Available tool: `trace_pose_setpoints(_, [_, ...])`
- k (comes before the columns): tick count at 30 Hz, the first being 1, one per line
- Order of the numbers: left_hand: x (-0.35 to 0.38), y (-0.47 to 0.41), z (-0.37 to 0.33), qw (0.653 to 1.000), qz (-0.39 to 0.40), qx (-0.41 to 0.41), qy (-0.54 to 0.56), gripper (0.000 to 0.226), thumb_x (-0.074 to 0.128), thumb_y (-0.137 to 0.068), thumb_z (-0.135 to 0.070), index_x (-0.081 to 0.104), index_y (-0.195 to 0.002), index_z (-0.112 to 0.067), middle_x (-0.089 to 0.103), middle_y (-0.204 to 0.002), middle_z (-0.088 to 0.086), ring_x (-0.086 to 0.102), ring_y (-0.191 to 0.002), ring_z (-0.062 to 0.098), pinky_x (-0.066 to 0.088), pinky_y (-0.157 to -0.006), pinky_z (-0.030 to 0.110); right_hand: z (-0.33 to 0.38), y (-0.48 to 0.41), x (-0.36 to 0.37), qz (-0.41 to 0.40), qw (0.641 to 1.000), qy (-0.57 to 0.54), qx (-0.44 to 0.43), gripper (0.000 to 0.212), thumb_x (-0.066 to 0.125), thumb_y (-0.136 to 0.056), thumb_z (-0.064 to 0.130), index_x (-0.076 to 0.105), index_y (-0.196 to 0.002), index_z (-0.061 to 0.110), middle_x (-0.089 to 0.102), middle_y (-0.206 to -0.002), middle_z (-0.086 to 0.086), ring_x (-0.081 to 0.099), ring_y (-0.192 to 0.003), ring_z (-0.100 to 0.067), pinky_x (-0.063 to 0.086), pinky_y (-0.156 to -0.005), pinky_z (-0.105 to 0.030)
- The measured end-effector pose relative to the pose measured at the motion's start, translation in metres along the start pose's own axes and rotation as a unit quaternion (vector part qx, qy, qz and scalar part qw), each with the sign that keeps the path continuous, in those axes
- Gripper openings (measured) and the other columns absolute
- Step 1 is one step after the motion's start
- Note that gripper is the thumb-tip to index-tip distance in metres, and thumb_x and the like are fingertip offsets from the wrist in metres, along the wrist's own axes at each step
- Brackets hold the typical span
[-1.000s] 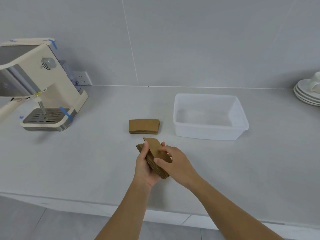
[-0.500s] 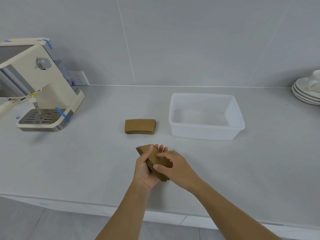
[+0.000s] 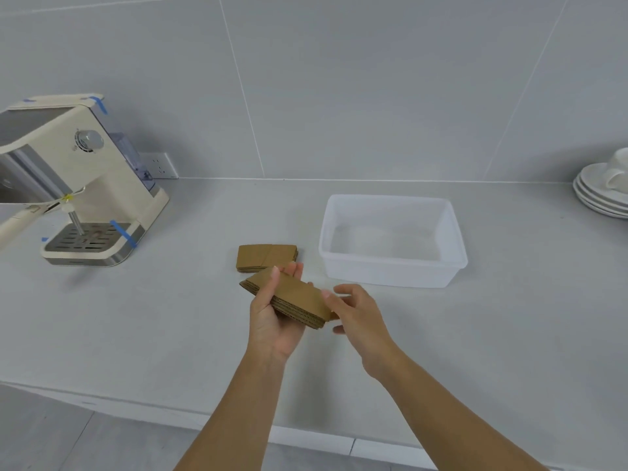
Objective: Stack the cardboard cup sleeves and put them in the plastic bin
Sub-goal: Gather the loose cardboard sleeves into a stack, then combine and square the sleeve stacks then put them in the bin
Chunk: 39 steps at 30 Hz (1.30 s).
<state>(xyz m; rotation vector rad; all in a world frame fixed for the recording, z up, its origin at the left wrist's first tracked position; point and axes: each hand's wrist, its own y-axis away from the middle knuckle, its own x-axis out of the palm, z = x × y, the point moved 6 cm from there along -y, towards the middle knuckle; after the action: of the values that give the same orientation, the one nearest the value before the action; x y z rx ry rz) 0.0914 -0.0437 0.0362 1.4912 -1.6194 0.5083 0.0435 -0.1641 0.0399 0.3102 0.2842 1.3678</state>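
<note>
My left hand (image 3: pixel 275 321) holds a stack of flattened brown cardboard cup sleeves (image 3: pixel 295 297) above the counter, thumb on top and fingers underneath. My right hand (image 3: pixel 360 317) hovers just right of the stack's end with its fingers apart, touching or nearly touching it. A second, smaller pile of sleeves (image 3: pixel 266 257) lies flat on the counter just behind the held stack. The translucent white plastic bin (image 3: pixel 455 253) stands to the right of that pile, with nothing inside.
A cream espresso machine (image 3: pixel 85 185) with blue tape strips stands at the far left by a wall socket (image 3: pixel 159 166). White saucers and a cup (image 3: pixel 605 192) are stacked at the far right. The counter's front edge (image 3: pixel 306 433) runs below my forearms.
My right hand has come off the top of the stack and opened beside its right end. The left hand now carries the squared-up stack alone, a little higher and farther forward.
</note>
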Motion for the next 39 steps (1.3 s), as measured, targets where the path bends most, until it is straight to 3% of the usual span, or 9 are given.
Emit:
trace_pose_setpoints(3, [0.008,0.001,-0.001,1.000,0.009,0.024,-0.005,0.018,0.066,-0.072,-0.032,0.072,-0.083,-0.018,0.069,-0.103,-0.002,0.055,-0.119,0.013,0.052,-0.082,0.038,-0.001,0.002,0.001,0.066,0.994,-0.056,0.062,0.033,0.058,-0.086,0.032,0.057,-0.110,0.009,0.067,-0.092,-0.006,0.064,-0.073,-0.017,0.052,-0.064,-0.027])
trace_pose_setpoints(8, [0.017,0.006,0.008,0.999,0.028,0.021,-0.015,0.044,0.080,-0.058,-0.033,0.062,-0.096,-0.021,0.067,-0.110,-0.005,0.048,-0.126,0.014,0.044,-0.094,0.040,-0.002,0.004,-0.002,0.119,0.969,-0.192,0.100,0.020,0.058,-0.086,0.012,0.062,-0.097,-0.004,0.066,-0.078,-0.013,0.063,-0.063,-0.021,0.052,-0.059,-0.027])
trace_pose_setpoints(10, [0.016,0.008,0.011,0.999,0.033,0.020,-0.018,0.041,0.075,-0.065,-0.030,0.060,-0.102,-0.021,0.064,-0.119,-0.004,0.047,-0.127,0.015,0.045,-0.092,0.040,-0.003,0.004,-0.004,0.119,0.961,-0.224,0.114,0.016,0.059,-0.085,0.006,0.062,-0.094,-0.006,0.064,-0.077,-0.015,0.063,-0.063,-0.023,0.052,-0.057,-0.026])
trace_pose_setpoints(15, [0.019,0.012,0.013,0.996,0.052,0.001,-0.069,0.068,0.085,-0.054,-0.022,0.053,-0.113,-0.021,0.059,-0.121,0.002,0.053,-0.112,0.020,0.046,-0.088,0.039,-0.005,0.001,-0.014,0.098,0.967,-0.210,0.107,0.013,0.061,-0.082,0.004,0.064,-0.091,-0.005,0.064,-0.079,-0.014,0.063,-0.062,-0.021,0.048,-0.057,-0.026])
trace_pose_setpoints(18, [0.023,0.014,0.010,0.994,0.056,-0.006,-0.097,0.052,0.069,-0.070,-0.013,0.053,-0.120,-0.019,0.061,-0.114,0.007,0.057,-0.104,0.023,0.047,-0.090,0.037,0.001,-0.001,-0.022,0.085,0.976,-0.183,0.077,0.012,0.062,-0.081,0.006,0.065,-0.089,-0.002,0.065,-0.080,-0.010,0.060,-0.070,-0.022,0.045,-0.059,-0.027])
trace_pose_setpoints(22, [0.026,0.016,0.003,0.980,0.050,-0.016,-0.194,0.055,0.065,-0.078,-0.018,0.050,-0.131,-0.011,0.059,-0.121,0.008,0.053,-0.117,0.025,0.041,-0.102,0.043,0.019,-0.006,-0.039,0.046,0.992,-0.117,0.012,0.011,0.062,-0.081,0.010,0.067,-0.090,0.005,0.068,-0.086,-0.004,0.059,-0.076,-0.019,0.044,-0.060,-0.026])
trace_pose_setpoints(25, [0.021,0.017,-0.008,0.968,0.022,-0.026,-0.248,0.050,0.066,-0.079,-0.034,0.057,-0.126,-0.019,0.062,-0.121,0.001,0.056,-0.112,0.018,0.049,-0.093,0.043,0.030,-0.008,-0.050,0.027,0.995,-0.086,-0.030,0.016,0.062,-0.081,0.011,0.066,-0.096,0.007,0.068,-0.087,0.000,0.060,-0.077,-0.015,0.044,-0.062,-0.025])
trace_pose_setpoints(29, [0.008,0.021,-0.023,0.946,-0.042,-0.010,-0.320,0.042,0.066,-0.074,-0.039,0.066,-0.107,-0.013,0.067,-0.100,0.002,0.062,-0.095,0.018,0.054,-0.084,0.043,0.036,-0.010,-0.060,0.019,0.996,-0.058,-0.059,0.014,0.065,-0.080,0.011,0.066,-0.093,0.012,0.069,-0.085,0.002,0.060,-0.075,-0.011,0.044,-0.062,-0.022])
trace_pose_setpoints(39, [-0.012,0.025,-0.046,0.899,-0.115,0.039,-0.421,0.019,0.067,-0.080,-0.020,0.070,-0.097,-0.012,0.070,-0.099,0.008,0.066,-0.089,0.019,0.052,-0.076,0.029,0.034,-0.020,-0.037,0.047,0.995,-0.037,-0.081,0.011,0.066,-0.080,0.008,0.063,-0.087,0.017,0.070,-0.080,0.003,0.062,-0.063,-0.001,0.044,-0.049,-0.008])
